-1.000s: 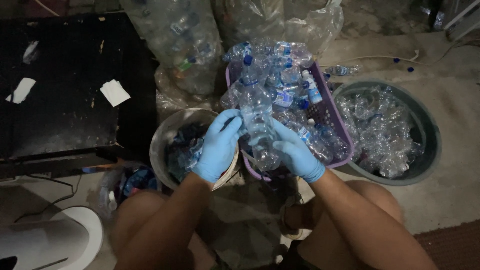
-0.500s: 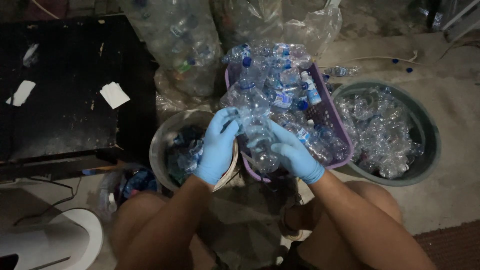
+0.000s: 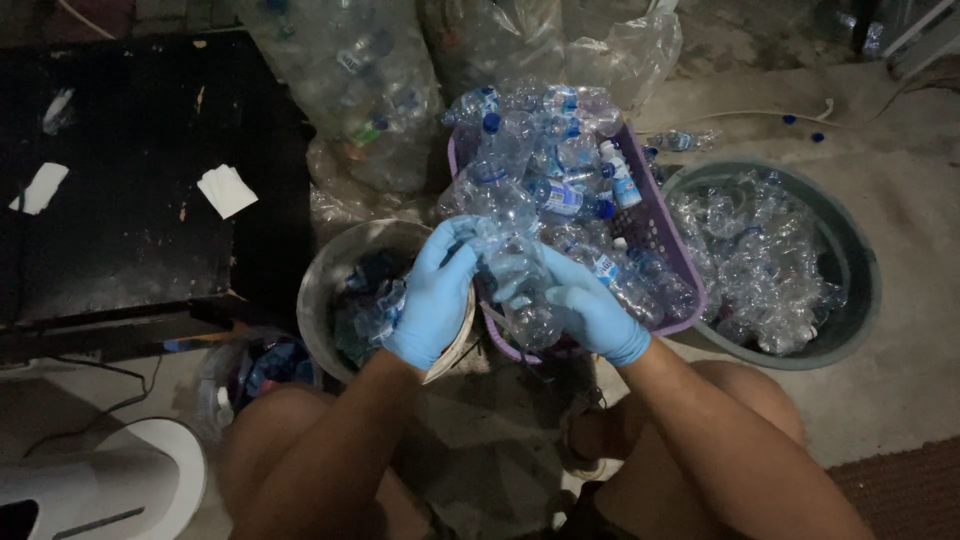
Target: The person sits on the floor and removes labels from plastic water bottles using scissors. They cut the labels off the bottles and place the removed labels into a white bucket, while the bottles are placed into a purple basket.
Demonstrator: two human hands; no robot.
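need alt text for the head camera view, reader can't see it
Two blue-gloved hands, left and right, grip one clear plastic bottle between them over a purple basket heaped with bottles. A metal bowl sits to its left, a round tub of crushed bottles to its right.

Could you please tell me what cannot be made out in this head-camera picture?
- Bottle: cap end hidden by left hand; on or off unclear.
- Right hand: fingertips hidden behind the bottle.
- Metal bowl: contents too dark, partly covered by the left hand.
- Purple basket: inside buried under bottles.
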